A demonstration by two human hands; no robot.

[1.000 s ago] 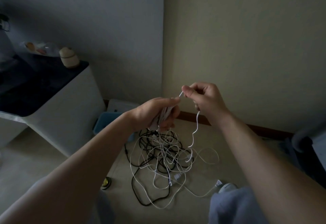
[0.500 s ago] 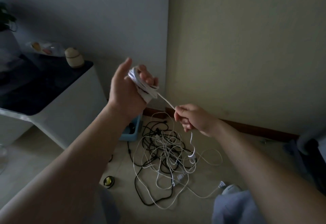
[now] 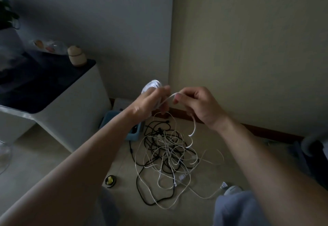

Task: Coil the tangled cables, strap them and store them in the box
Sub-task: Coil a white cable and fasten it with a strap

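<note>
Below your hands, the tangle of cables [image 3: 166,158] lies on the floor. Your left hand [image 3: 145,104] grips a white coil [image 3: 151,85]; your right hand [image 3: 200,106] pinches its loose strand [image 3: 194,128]. Beneath your left wrist, the blue box [image 3: 135,136] holds something dark.

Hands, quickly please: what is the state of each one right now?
Left hand: closed, holding the white cable coil.
Right hand: closed, pinching the white cable strand that runs to the coil.

One head-worn view looks forward and down into a room corner: left hand [image 3: 150,102] and right hand [image 3: 201,107] near, cables [image 3: 166,156] on the floor [image 3: 44,154] farther.
</note>
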